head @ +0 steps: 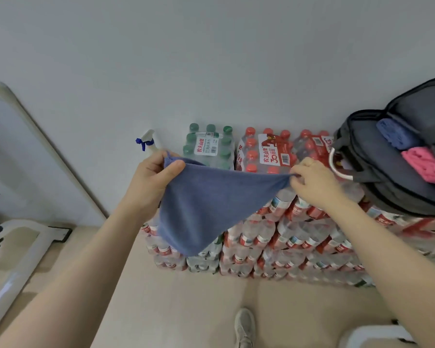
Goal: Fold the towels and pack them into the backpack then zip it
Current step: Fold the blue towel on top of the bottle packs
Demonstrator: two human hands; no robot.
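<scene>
A person's left hand (152, 172) and right hand (309, 180) pinch opposite corners of a soft blue towel (209, 204), fingers clamped, stretched above stacked water bottles (274, 237); light and limp, best gripped at corners. The open backpack (377, 156) apparently holds two folded towels.

Blue towel (211, 204) between two hands

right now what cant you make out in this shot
Head view only:
- backpack: right side cut off by the frame edge; its zip is not visible.
- spray bottle: body hidden behind the left hand.
- blue towel hides the bottle packs behind it.
</scene>
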